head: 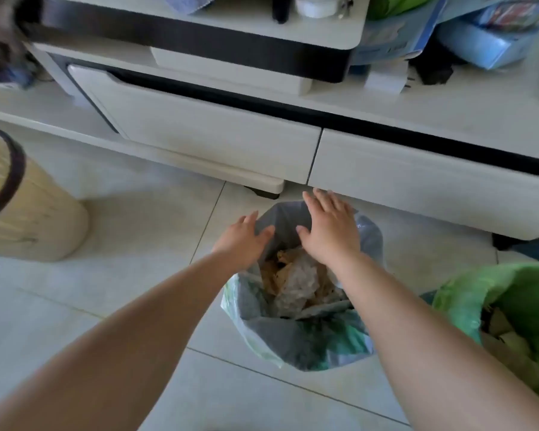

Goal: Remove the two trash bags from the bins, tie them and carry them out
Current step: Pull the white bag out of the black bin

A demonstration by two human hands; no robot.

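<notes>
A grey translucent trash bag (pixel 296 343) stands open on the tiled floor, with crumpled paper and brown scraps (pixel 296 281) inside. My left hand (pixel 243 241) is at the bag's far left rim with its fingers spread. My right hand (pixel 330 228) hovers flat over the bag's far rim, fingers straight. Neither hand grips anything. A green trash bag (pixel 511 293) sits open at the right edge, also holding waste. At the left stands a cream bin (pixel 28 213) with a dark rim; whether it holds a bag I cannot tell.
A low white cabinet (pixel 231 141) with drawers runs across just behind the grey bag. Blue packages (pixel 486 38) and other items lie on its top at the right. Pale floor tiles (pixel 137 228) stretch between the cream bin and the grey bag.
</notes>
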